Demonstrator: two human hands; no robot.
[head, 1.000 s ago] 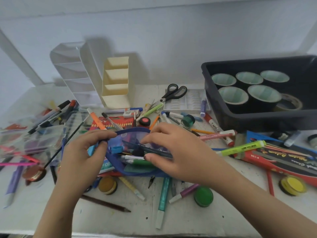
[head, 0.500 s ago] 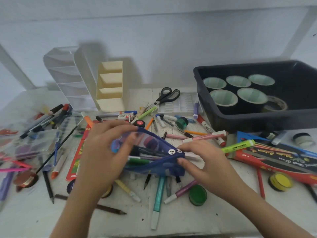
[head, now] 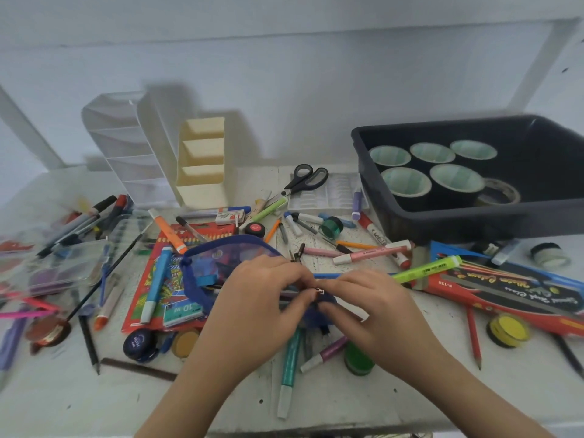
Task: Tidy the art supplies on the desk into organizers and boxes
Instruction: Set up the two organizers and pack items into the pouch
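A blue see-through pencil pouch [head: 221, 263] with pens inside lies on the white desk [head: 221, 399], in the middle of scattered pens and markers. My left hand [head: 259, 298] grips the pouch's right end from above. My right hand [head: 360, 308] pinches the small zipper pull at that same end; the fingertips of both hands meet there. A cream organizer [head: 202, 162] and a clear organizer [head: 123, 147] stand at the back left. A dark bin [head: 474, 222] holding several tape rolls sits at the back right.
Scissors [head: 305, 178] lie on a white paint palette [head: 328, 194] behind the pouch. A red crayon box [head: 512, 295] and a green highlighter [head: 426, 268] lie at the right. Paint pots, pencils and a clear case [head: 63, 263] crowd the left and front.
My left hand has moved from the pouch's left side to its right end. Both hands have come together at the zipper pull, and the pouch now lies lower on the desk.
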